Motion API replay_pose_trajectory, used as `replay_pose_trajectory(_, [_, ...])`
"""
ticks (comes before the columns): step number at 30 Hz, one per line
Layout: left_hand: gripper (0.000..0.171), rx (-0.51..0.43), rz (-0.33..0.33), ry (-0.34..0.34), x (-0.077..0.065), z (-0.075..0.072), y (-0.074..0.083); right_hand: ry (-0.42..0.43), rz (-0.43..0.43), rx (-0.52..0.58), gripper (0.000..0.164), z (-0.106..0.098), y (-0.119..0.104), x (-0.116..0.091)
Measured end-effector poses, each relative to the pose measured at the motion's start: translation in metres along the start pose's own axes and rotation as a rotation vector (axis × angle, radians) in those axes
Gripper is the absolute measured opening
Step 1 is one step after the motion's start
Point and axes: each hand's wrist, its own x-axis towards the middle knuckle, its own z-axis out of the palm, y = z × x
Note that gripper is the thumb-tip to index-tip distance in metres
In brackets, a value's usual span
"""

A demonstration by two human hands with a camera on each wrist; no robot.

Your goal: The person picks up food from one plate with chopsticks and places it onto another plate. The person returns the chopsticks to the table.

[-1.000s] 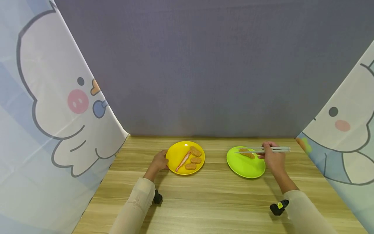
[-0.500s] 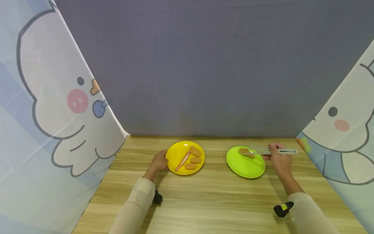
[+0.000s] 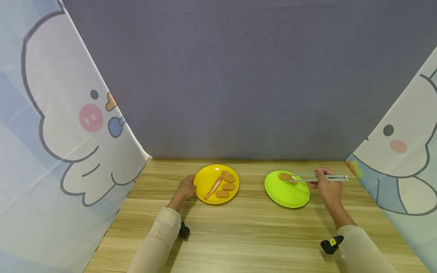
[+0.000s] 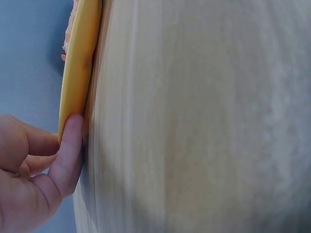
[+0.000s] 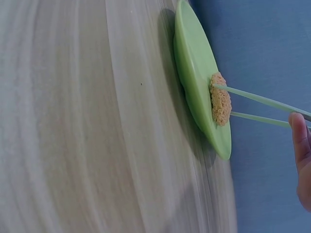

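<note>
My left hand (image 3: 186, 187) grips the left rim of a yellow plate (image 3: 203, 182); in the left wrist view, the thumb and fingers pinch its edge. On that plate lie a shrimp (image 3: 214, 188) and three breaded nuggets (image 3: 228, 176). My right hand (image 3: 328, 186) holds a pair of pale green chopsticks (image 3: 312, 179), just right of a lime green plate (image 3: 286, 196). A breaded nugget (image 5: 221, 99) sits near that plate's far edge. In the right wrist view the chopsticks' tips reach it, one on either side. How firmly they touch it cannot be told.
Both plates stand apart on a wood-grain table (image 3: 252, 235). A grey wall (image 3: 239, 83) rises behind the table's far edge. Printed cartoon sheets (image 3: 61, 125) flank it on the left and right. A black wrist camera (image 3: 332, 245) sits under the right sleeve.
My right hand has moved slightly to the right with the chopsticks, drawing their tips back across the nugget on the lime green plate. The left hand and yellow plate have stayed put.
</note>
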Motion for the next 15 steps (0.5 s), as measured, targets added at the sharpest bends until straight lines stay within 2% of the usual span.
replay_pose_trajectory(5, [0.055,-0.028,0.002,-0.014,-0.0012,0.0005,0.0001,0.006,-0.023,-0.051,0.017,0.0007,0.0001,-0.0012])
replay_pose_trajectory(9, [0.055,-0.015,0.003,-0.013,-0.0013,-0.0002,0.0002,0.015,-0.038,-0.099,0.016,0.0017,0.0009,-0.0018])
replay_pose_trajectory(15, [0.054,0.015,-0.004,-0.008,0.0000,-0.0012,0.0011,0.022,-0.033,-0.080,0.017,0.0027,0.0039,0.0014])
